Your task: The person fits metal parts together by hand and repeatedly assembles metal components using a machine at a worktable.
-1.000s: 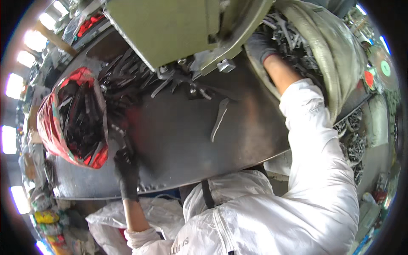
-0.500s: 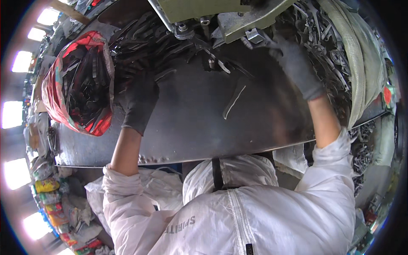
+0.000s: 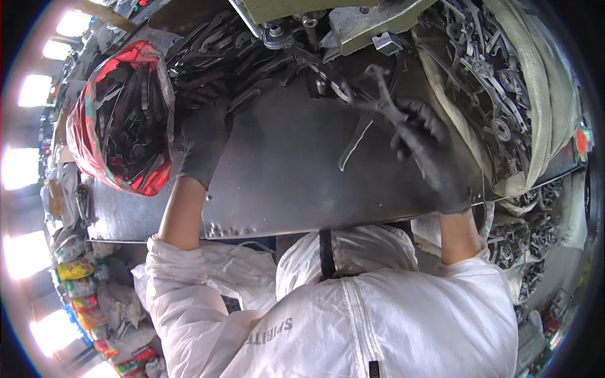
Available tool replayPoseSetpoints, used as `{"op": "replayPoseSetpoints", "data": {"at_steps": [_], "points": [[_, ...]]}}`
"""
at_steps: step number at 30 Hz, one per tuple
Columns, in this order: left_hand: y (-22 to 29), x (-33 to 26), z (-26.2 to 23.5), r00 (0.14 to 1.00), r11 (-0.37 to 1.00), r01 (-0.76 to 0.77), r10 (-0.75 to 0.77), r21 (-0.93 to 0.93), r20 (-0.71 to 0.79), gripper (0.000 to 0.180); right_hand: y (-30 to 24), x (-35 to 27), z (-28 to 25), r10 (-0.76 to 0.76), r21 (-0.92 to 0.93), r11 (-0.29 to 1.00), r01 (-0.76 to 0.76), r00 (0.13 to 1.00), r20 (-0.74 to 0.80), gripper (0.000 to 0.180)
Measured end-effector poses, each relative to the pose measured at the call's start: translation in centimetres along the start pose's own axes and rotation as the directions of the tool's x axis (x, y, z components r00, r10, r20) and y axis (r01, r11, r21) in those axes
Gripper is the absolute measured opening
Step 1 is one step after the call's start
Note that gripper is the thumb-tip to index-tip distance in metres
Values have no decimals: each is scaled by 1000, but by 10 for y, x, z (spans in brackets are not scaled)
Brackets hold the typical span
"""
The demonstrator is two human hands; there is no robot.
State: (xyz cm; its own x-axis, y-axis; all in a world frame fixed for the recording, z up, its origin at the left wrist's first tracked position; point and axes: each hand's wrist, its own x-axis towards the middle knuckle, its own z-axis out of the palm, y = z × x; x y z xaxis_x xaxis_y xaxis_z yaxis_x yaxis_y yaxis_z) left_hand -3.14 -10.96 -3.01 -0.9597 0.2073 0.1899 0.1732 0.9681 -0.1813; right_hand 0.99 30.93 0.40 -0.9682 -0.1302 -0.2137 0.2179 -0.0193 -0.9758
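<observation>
My right hand (image 3: 428,148), in a dark grey glove, grips a slim grey metal part (image 3: 386,94) with a hooked end. It holds the part above the dark metal table (image 3: 290,183), right of the machine's small post (image 3: 321,85). A long metal piece (image 3: 340,88) with a shiny tip lies beside that post. On the left, my gloved left hand (image 3: 205,142) reaches to the near edge of a heap of dark curved handle-like pieces (image 3: 236,47). Its fingers blend into the dark pieces, so I cannot make out whether they hold one.
A red-lined bag (image 3: 75,132) full of dark pieces stands left of my left hand. At the right, a pale sack (image 3: 539,120) holds many grey metal parts (image 3: 498,88). The green machine (image 3: 378,25) overhangs the far side. A thin piece with a bright edge (image 3: 356,145) lies mid-table.
My right hand has come back toward me from under the machine, bringing the metal part with it. My left hand stays by the dark heap, having shifted only slightly.
</observation>
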Motion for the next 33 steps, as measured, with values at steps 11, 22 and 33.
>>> {"op": "replayPoseSetpoints", "data": {"at_steps": [11, 22, 33], "points": [[14, 8, -63, 952, 714, 287, -288, -639, 105, 29, 23, 7, 14, -151, -6, 989, 151, 982, -117, 31], [119, 3, -55, 900, -337, 405, -13, -850, 435, 38, 32, 120, 30, -374, -361, 860, 361, 927, 37, 34], [128, 28, -18, 915, -350, 396, 75, -849, 396, 37, 0, 90, 54, -44, 231, 973, 7, 987, 155, 25]]}}
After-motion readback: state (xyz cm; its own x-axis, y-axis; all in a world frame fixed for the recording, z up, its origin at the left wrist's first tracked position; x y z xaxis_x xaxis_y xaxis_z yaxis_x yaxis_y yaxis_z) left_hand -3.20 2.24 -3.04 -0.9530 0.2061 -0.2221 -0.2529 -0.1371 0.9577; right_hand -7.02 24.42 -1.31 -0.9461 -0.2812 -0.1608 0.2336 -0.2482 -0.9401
